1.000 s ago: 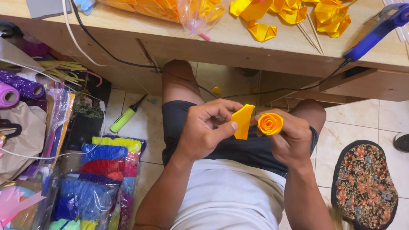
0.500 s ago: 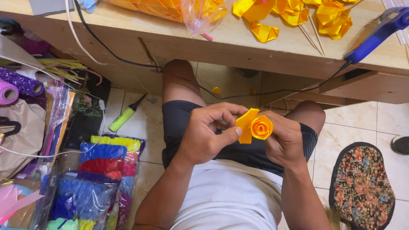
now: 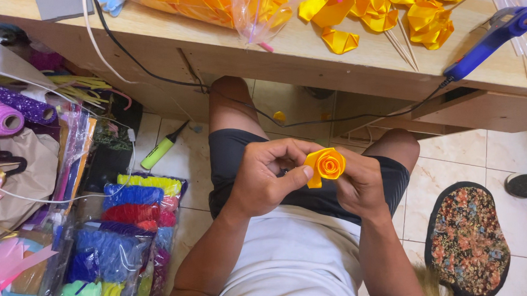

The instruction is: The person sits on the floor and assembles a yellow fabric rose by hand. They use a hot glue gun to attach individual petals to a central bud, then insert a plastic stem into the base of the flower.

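— Wooden bench (image 3: 307, 55) spans the top, with a heap of yellow ribbon blooms (image 3: 382, 6) and a blue glue gun (image 3: 491, 41) on it. What else do you see?

— Bagged yarn (image 3: 121, 233) lies on the floor at my left. Over the lap I see the left hand (image 3: 265, 178) pinching the rose's loose ribbon end, and the right hand (image 3: 361, 182) curled around the yellow rose (image 3: 325, 164) from below.
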